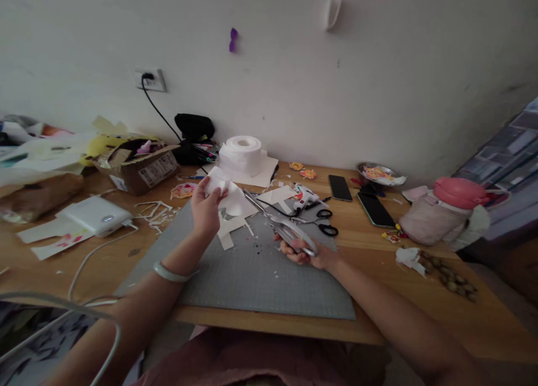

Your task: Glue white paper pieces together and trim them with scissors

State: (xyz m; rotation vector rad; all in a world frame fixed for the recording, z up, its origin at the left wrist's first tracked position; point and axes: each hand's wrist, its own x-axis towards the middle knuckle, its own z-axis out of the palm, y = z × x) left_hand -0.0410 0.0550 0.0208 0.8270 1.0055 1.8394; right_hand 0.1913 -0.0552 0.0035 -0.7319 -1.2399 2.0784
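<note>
My left hand (207,205) pinches a piece of white paper (236,200) and holds it up above the far left part of the grey cutting mat (269,288). My right hand (306,251) is closed round the grey handles of a pair of large scissors (290,229). Their blades point up and left, the tip close to the right edge of the paper; whether they touch it I cannot tell. White paper offcuts (229,232) lie on the mat beneath. Black-handled scissors (325,222) and a white glue gun (306,198) rest just beyond my right hand.
Behind the mat stands a white roll (241,156). At left are a cardboard box (145,167) and a white power bank (98,215) with a cable. Two phones (339,187), a metal bowl (378,173) and a pink-lidded container (441,212) are at right.
</note>
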